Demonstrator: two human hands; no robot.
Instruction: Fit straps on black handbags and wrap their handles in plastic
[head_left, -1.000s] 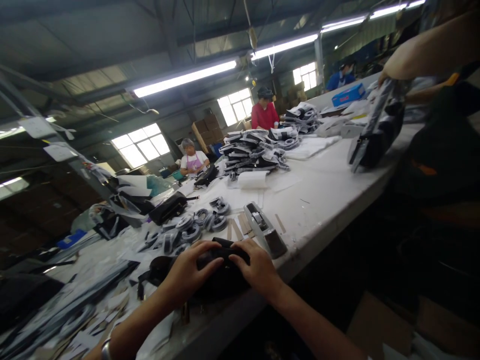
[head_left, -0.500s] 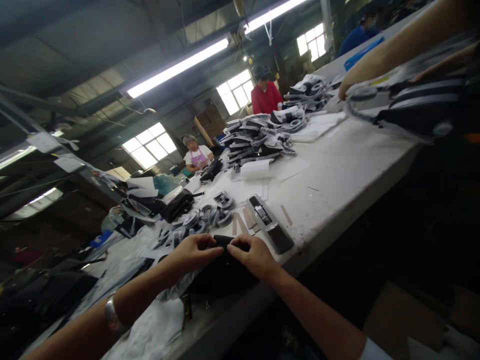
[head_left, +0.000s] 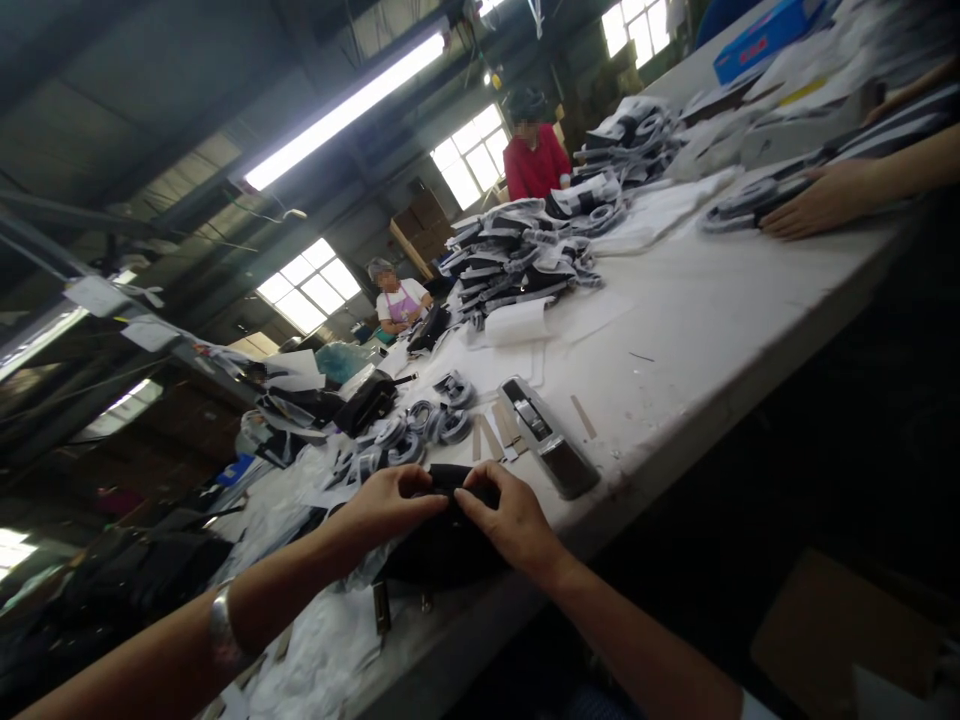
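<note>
A black bag (head_left: pixel 442 545) lies at the near edge of the long white table (head_left: pixel 675 330). My left hand (head_left: pixel 386 505) grips its upper edge from the left, fingers curled. My right hand (head_left: pixel 506 520) pinches the same edge from the right, fingertips almost meeting the left ones. A metal bracelet (head_left: pixel 219 625) sits on my left wrist. Crumpled clear plastic (head_left: pixel 315 660) lies under and left of the bag.
A tape dispenser (head_left: pixel 549 452) stands just beyond my right hand, with several rolled straps (head_left: pixel 420 425) to its left. Piled straps (head_left: pixel 517 265) fill the table's middle. A co-worker's hand (head_left: pixel 814 200) rests at the far right. Two people work at the far end.
The view has tilted and dipped toward the table. My fingers have drawn together on the bag's upper edge. The co-worker's arm at the right has come down onto the table.
</note>
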